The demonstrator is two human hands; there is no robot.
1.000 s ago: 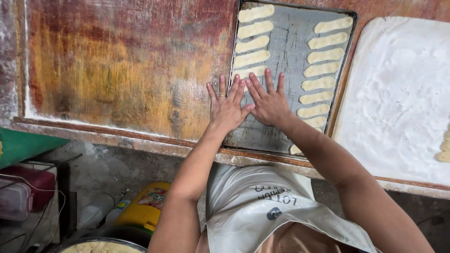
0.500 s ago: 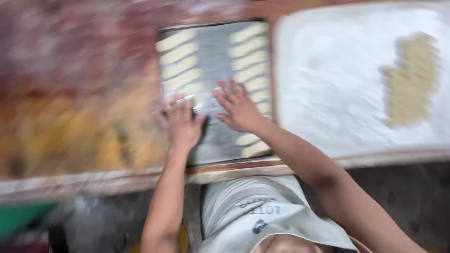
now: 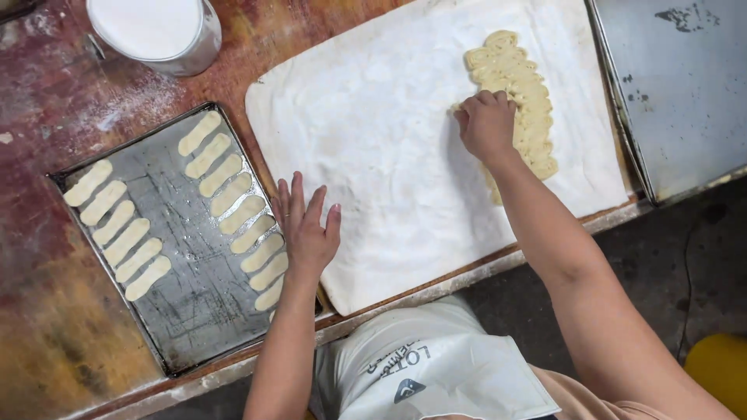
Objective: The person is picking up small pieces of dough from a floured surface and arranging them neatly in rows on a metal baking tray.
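My left hand [image 3: 307, 222] hovers flat, fingers spread, over the right edge of a dark metal baking tray [image 3: 183, 311] and the left rim of a floured white cloth [image 3: 373, 132]. The tray carries two rows of pale finger-shaped dough pieces [image 3: 233, 206]. My right hand [image 3: 486, 124] reaches out across the cloth, its fingers curled onto the left side of a stack of ridged dough pieces [image 3: 521, 101] lying at the cloth's far right. Whether it has one pinched is hidden under the knuckles.
A round metal tin of white flour [image 3: 156, 31] stands at the far left of the worn wooden table [image 3: 47, 311]. A second, bare metal tray [image 3: 677, 85] lies at the right. A white apron [image 3: 428, 365] is at the table's front edge, a yellow object [image 3: 720, 365] below right.
The view has swung right. Both hands have left the tray: my right hand has moved across the cloth to the dough stack, my left hand to the tray's right edge.
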